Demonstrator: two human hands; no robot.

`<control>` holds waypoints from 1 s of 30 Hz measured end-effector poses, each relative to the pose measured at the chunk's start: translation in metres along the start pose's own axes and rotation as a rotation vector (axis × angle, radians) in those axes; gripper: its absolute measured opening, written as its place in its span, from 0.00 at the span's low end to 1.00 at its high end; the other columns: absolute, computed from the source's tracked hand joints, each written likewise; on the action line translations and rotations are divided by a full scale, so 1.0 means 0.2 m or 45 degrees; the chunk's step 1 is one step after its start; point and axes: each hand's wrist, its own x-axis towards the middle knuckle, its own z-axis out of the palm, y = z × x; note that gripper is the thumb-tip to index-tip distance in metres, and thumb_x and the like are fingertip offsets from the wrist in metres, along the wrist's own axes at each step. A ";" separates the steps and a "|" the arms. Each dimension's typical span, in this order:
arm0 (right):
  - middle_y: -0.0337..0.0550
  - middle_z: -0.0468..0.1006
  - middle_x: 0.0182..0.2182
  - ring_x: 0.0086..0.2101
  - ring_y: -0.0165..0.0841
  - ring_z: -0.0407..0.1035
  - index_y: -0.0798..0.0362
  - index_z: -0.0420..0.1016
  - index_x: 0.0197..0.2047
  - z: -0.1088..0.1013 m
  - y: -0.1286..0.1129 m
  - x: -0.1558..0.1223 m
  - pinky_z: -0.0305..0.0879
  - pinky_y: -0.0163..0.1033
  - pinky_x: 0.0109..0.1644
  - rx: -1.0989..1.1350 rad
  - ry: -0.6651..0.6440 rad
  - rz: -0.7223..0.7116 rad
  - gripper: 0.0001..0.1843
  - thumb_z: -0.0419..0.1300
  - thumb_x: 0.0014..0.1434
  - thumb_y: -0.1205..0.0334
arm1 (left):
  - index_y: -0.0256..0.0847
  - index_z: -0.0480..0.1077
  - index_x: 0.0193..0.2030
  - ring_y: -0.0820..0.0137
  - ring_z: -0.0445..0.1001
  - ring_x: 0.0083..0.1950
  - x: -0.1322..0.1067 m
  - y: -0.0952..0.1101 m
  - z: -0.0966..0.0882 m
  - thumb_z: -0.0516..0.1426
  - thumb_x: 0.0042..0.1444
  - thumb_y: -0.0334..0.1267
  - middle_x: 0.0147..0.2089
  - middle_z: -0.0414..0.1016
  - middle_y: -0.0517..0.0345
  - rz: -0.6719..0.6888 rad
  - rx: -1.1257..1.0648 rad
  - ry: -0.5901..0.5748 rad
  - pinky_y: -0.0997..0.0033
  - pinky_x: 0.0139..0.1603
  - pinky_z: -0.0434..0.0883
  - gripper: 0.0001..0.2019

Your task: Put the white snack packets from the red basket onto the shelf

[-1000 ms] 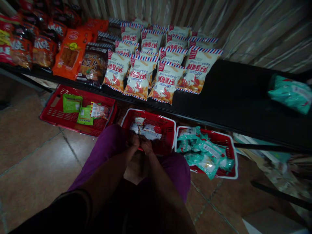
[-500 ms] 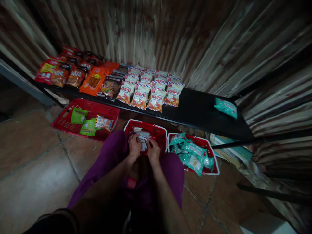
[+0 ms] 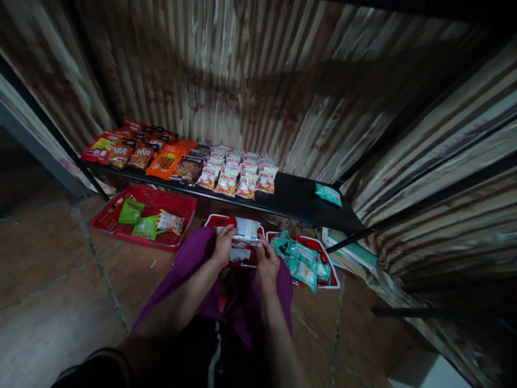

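Note:
Between my two hands is a white snack bag (image 3: 246,230), raised just above the middle red basket (image 3: 217,220). My left hand (image 3: 223,245) grips its left end, and my right hand (image 3: 267,262) pinches its right end by the corner. Under the bag, another pale packet (image 3: 239,254) lies in that basket. White snack bags with striped edges (image 3: 227,179) stand in rows on the black shelf (image 3: 291,199) in front of me. To their left are dark packets (image 3: 188,169), orange packets (image 3: 166,160) and red-and-brown bags (image 3: 120,154).
On the left, a red basket (image 3: 139,194) holds green packets (image 3: 145,227) and a colourful bag (image 3: 170,222). Teal bags (image 3: 305,258) fill the right basket (image 3: 335,278). One teal bag (image 3: 328,194) lies on the shelf's right end. A black shelf post (image 3: 355,237) slants nearby.
My hands have lifted the white snack bag up out of the middle basket and spread apart to its two ends. The camera view has shifted, so the shelf sits lower in the picture.

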 end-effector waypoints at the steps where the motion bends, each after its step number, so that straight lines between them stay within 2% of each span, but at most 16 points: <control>1: 0.50 0.77 0.48 0.47 0.41 0.71 0.53 0.77 0.39 0.00 -0.04 -0.01 0.67 0.47 0.49 -0.017 -0.023 -0.034 0.16 0.62 0.49 0.53 | 0.38 0.71 0.44 0.67 0.73 0.41 -0.01 0.02 0.00 0.58 0.49 0.41 0.45 0.74 0.51 -0.002 -0.075 -0.053 0.72 0.38 0.69 0.15; 4: 0.50 0.75 0.50 0.50 0.42 0.69 0.53 0.76 0.36 0.00 -0.12 -0.02 0.64 0.49 0.53 -0.057 -0.098 -0.158 0.14 0.60 0.52 0.52 | 0.38 0.73 0.43 0.66 0.73 0.42 -0.05 0.10 0.00 0.60 0.47 0.43 0.43 0.76 0.52 0.095 -0.162 -0.193 0.72 0.37 0.68 0.17; 7: 0.49 0.75 0.51 0.52 0.41 0.67 0.52 0.76 0.35 -0.01 -0.19 -0.03 0.59 0.50 0.58 -0.138 -0.145 -0.317 0.11 0.59 0.55 0.53 | 0.39 0.73 0.45 0.65 0.72 0.48 -0.10 0.18 0.01 0.61 0.47 0.44 0.47 0.76 0.52 0.190 -0.217 -0.295 0.71 0.45 0.67 0.19; 10: 0.49 0.75 0.50 0.54 0.40 0.66 0.51 0.76 0.34 -0.01 -0.24 -0.04 0.55 0.52 0.61 -0.208 -0.199 -0.479 0.09 0.59 0.56 0.55 | 0.40 0.70 0.51 0.64 0.71 0.51 -0.13 0.25 0.02 0.62 0.47 0.45 0.51 0.74 0.51 0.200 -0.277 -0.339 0.69 0.48 0.67 0.24; 13: 0.49 0.75 0.51 0.54 0.40 0.66 0.51 0.76 0.34 -0.02 -0.28 -0.05 0.55 0.53 0.61 -0.238 -0.245 -0.565 0.09 0.58 0.56 0.56 | 0.40 0.68 0.54 0.64 0.72 0.48 -0.16 0.31 0.03 0.63 0.46 0.47 0.49 0.74 0.50 0.143 -0.274 -0.342 0.68 0.45 0.68 0.28; 17: 0.49 0.71 0.55 0.56 0.40 0.65 0.50 0.76 0.36 -0.03 -0.31 -0.05 0.55 0.54 0.61 -0.293 -0.352 -0.607 0.08 0.57 0.58 0.58 | 0.37 0.69 0.52 0.66 0.74 0.41 -0.18 0.38 0.04 0.65 0.43 0.48 0.43 0.76 0.50 0.125 -0.194 -0.383 0.69 0.41 0.69 0.30; 20: 0.48 0.71 0.55 0.57 0.41 0.63 0.49 0.76 0.36 -0.05 -0.32 -0.05 0.54 0.54 0.61 -0.344 -0.430 -0.673 0.07 0.58 0.57 0.59 | 0.35 0.69 0.51 0.67 0.74 0.39 -0.19 0.41 0.04 0.67 0.40 0.47 0.44 0.76 0.49 0.141 -0.171 -0.452 0.69 0.40 0.69 0.31; 23: 0.48 0.71 0.56 0.57 0.42 0.63 0.49 0.76 0.43 -0.05 -0.33 -0.07 0.55 0.53 0.61 -0.256 -0.460 -0.614 0.11 0.59 0.56 0.57 | 0.37 0.67 0.53 0.64 0.75 0.43 -0.20 0.41 0.04 0.67 0.40 0.43 0.48 0.76 0.49 0.205 -0.198 -0.465 0.68 0.42 0.70 0.31; 26: 0.49 0.70 0.56 0.57 0.41 0.63 0.49 0.69 0.53 -0.04 -0.33 -0.07 0.56 0.53 0.61 -0.012 -0.363 -0.439 0.20 0.58 0.57 0.55 | 0.39 0.65 0.56 0.62 0.74 0.49 -0.20 0.40 0.02 0.67 0.42 0.41 0.52 0.74 0.49 0.262 -0.192 -0.520 0.66 0.47 0.70 0.33; 30: 0.50 0.69 0.57 0.56 0.40 0.64 0.48 0.61 0.59 0.00 -0.36 -0.06 0.57 0.52 0.60 0.183 -0.279 -0.234 0.28 0.58 0.57 0.51 | 0.40 0.61 0.60 0.59 0.71 0.55 -0.21 0.38 0.01 0.66 0.45 0.38 0.56 0.71 0.47 0.308 -0.114 -0.662 0.62 0.53 0.68 0.35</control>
